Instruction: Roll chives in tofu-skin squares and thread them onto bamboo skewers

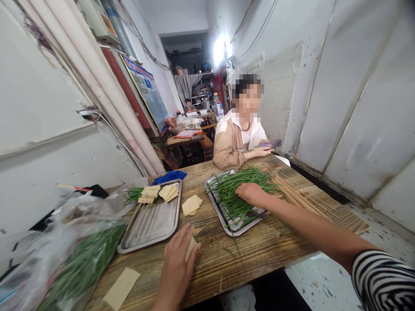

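My left hand (178, 259) rests low over the table, fingers stretched out. Under it, between thumb and forefinger, a tofu sheet (191, 249) partly shows. My right hand (251, 194) reaches into a heap of green chives (240, 177) with its fingers curled onto the stalks; the fingertips are partly hidden. Those chives lie on a metal tray (238, 233). On the left, a second metal tray (158, 222) bears skewered tofu rolls with chives (149, 193) and several flat tofu pieces (168, 192). Between the trays sits a small stack of tofu sheets (192, 204).
Bamboo skewers (301, 196) lie right of the chive tray. A single tofu sheet (122, 287) is at the near left, beside bagged chives (81, 263). A blue cloth (168, 177) lies behind the left tray. Across the table sits a person (236, 138) holding a phone (270, 144).
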`<state>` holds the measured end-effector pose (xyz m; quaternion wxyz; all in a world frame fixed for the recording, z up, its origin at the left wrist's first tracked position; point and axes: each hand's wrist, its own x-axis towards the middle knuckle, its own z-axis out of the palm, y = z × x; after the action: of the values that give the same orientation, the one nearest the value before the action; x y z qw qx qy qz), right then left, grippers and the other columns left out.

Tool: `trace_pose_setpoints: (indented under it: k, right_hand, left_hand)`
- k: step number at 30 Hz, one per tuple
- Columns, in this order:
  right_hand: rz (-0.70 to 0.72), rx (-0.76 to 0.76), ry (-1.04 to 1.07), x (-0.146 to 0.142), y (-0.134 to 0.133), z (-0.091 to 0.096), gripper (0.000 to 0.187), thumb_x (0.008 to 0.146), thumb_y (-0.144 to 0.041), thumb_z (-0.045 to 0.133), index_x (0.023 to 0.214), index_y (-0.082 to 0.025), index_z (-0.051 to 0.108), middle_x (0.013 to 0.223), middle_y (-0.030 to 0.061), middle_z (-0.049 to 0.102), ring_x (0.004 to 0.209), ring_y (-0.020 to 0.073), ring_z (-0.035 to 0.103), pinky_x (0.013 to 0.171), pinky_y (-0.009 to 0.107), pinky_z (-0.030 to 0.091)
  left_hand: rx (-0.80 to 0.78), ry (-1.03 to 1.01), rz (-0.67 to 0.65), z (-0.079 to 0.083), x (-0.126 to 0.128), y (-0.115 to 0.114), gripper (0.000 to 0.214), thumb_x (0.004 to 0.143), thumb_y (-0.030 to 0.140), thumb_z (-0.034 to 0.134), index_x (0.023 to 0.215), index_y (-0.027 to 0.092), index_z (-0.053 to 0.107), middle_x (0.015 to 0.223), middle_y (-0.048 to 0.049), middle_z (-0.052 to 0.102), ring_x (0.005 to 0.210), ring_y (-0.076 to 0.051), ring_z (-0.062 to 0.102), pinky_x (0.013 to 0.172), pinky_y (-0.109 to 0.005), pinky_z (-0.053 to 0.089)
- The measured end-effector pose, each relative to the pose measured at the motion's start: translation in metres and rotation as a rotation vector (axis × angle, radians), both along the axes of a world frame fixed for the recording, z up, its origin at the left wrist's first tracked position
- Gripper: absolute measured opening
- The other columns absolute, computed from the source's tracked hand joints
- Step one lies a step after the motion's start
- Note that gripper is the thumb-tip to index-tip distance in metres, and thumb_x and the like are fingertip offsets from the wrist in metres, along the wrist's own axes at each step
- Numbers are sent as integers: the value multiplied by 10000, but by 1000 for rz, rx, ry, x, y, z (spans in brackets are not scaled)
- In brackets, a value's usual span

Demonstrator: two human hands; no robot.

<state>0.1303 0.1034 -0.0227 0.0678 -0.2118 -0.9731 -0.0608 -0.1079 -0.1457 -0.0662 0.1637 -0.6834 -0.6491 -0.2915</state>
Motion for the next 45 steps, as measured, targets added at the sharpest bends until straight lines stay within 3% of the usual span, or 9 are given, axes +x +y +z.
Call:
trace_pose_setpoints:
  k: [4, 10, 13, 20, 26, 29, 33, 41, 45]
  right_hand:
    - [130, 32, 0, -5, -19, 0, 220, 925, -173, 395, 943, -137, 611, 821, 77, 625, 777, 172, 526, 669, 278, 345]
    - [273, 50, 66, -15, -41, -5, 195, 925, -203, 426, 914, -142, 611, 823, 72, 636, 764, 165, 526, 639, 266, 350]
    - [239, 39, 39, -12, -36, -12, 189, 920, -191, 429, 905, -139, 611, 834, 75, 638, 778, 169, 535, 648, 268, 366]
    - [-23, -60, -85, 22, 6, -14, 216, 889, -127, 428, 924, -113, 641, 877, 109, 635, 857, 187, 564, 715, 272, 398]
    - [-226, -47, 34, 28, -23, 34, 218, 867, -150, 491, 1034, -150, 631, 990, 104, 603, 837, 178, 586, 669, 251, 404]
    - [-98, -65, 123, 6, -58, 55, 228, 874, -332, 550, 1007, -170, 637, 950, 82, 603, 860, 188, 589, 666, 248, 413]
    - [95, -99, -6, -28, -88, 51, 251, 816, -305, 630, 996, -130, 633, 921, 86, 628, 833, 206, 611, 625, 257, 423]
    - [94, -186, -46, -36, -83, 46, 177, 859, -234, 555, 875, -109, 679, 876, 110, 673, 820, 210, 624, 634, 256, 404]
    - [169, -407, 92, -30, -79, 49, 126, 803, -202, 615, 714, -121, 653, 712, 46, 651, 692, 152, 591, 593, 225, 366]
  left_hand:
    - [78, -80, -100, 21, 43, 50, 275, 907, 270, 456, 1119, 204, 618, 1044, -81, 695, 956, -197, 624, 848, -363, 471]
    - [-434, -101, 59, 34, 94, 104, 291, 911, 239, 389, 980, 162, 662, 874, -115, 709, 847, -230, 636, 733, -342, 435]
    - [-537, -100, 58, 37, 97, 112, 314, 895, 212, 387, 790, 146, 674, 787, -130, 703, 748, -223, 644, 676, -313, 419]
    - [-463, -185, -26, 47, 39, 90, 380, 912, 274, 294, 750, 179, 624, 773, -81, 685, 743, -194, 616, 704, -298, 433]
    - [-480, -470, -55, 47, 10, 67, 431, 881, 456, 309, 672, 191, 578, 644, -35, 640, 613, -177, 581, 589, -267, 425]
    - [-485, -370, -35, 50, 28, 69, 404, 885, 396, 308, 692, 190, 597, 664, -49, 645, 644, -190, 587, 624, -286, 419]
    - [-518, -274, -42, 60, 48, 70, 368, 889, 321, 302, 714, 190, 599, 702, -71, 662, 674, -205, 594, 647, -309, 411]
    - [-502, -368, -167, 63, 41, 53, 405, 905, 385, 328, 782, 184, 657, 775, -78, 667, 769, -213, 593, 738, -324, 431]
    - [-435, -472, -239, 52, 38, 48, 393, 909, 415, 364, 871, 191, 686, 776, -63, 647, 793, -200, 566, 751, -313, 428]
